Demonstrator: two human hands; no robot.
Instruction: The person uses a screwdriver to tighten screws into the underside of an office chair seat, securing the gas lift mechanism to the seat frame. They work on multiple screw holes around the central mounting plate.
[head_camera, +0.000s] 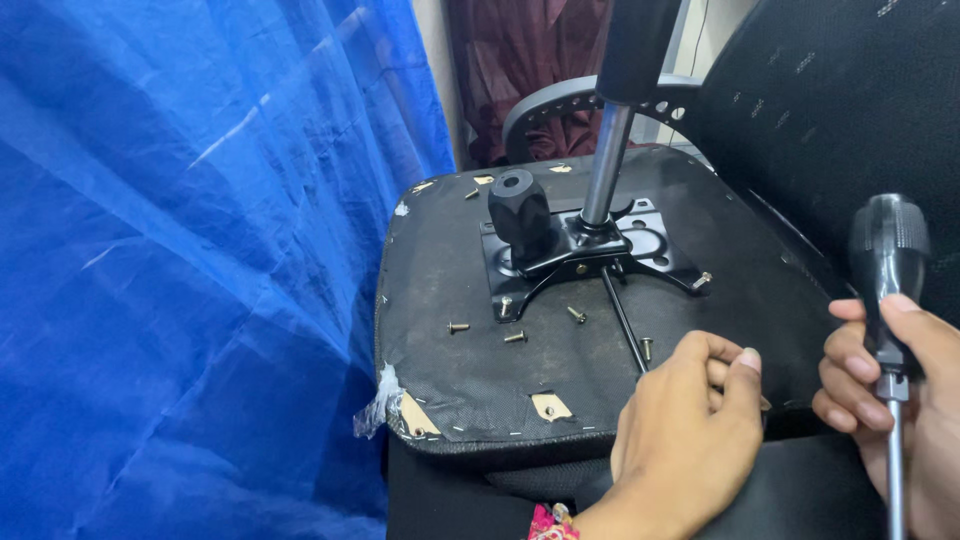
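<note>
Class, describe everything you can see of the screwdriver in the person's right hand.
The screwdriver has a glossy black, ribbed handle that looks like plastic, with a rounded top, and a plain grey metal shaft. It stands nearly upright, handle up, shaft running down out of the frame, so its tip is hidden. The right hand wraps its fingers around the lower handle and collar. It is at the right edge of the view, beside the upturned chair seat, not touching it.

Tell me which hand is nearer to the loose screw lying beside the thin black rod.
Left. The left hand rests on the seat underside just right of the loose screw. The right hand is farther right, off the seat edge, gripping a screwdriver.
</note>
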